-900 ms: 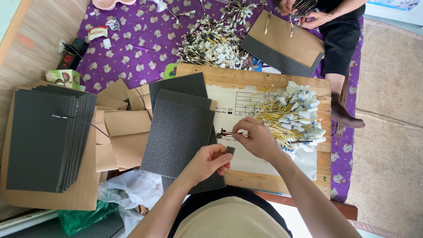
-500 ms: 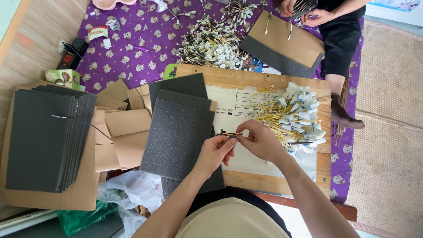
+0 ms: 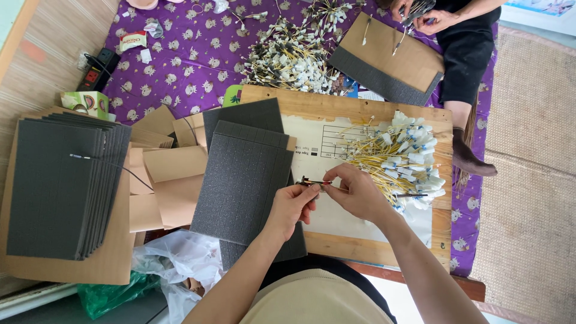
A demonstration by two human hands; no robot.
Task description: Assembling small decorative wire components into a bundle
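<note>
My left hand [image 3: 292, 207] and my right hand [image 3: 357, 191] meet over the right edge of a dark grey foam sheet [image 3: 243, 180]. Together they pinch a small thin wire piece with a dark metal end [image 3: 312, 182], held level just above the foam. To the right lies a pile of yellow wires with white connectors [image 3: 399, 159] on a wooden board [image 3: 366, 249]. The foam sheet rests on a second grey sheet [image 3: 246, 115].
A stack of grey foam sheets [image 3: 60, 186] on cardboard sits at the left, with loose brown cardboard pieces [image 3: 171, 174] beside it. Another person's hands [image 3: 420, 15] work at the top right over a cardboard-backed foam sheet [image 3: 387, 60]. More wires [image 3: 291, 57] lie on the purple mat.
My left hand has risen from the foam's lower edge to join my right hand at the wire piece. My right hand has barely shifted.
</note>
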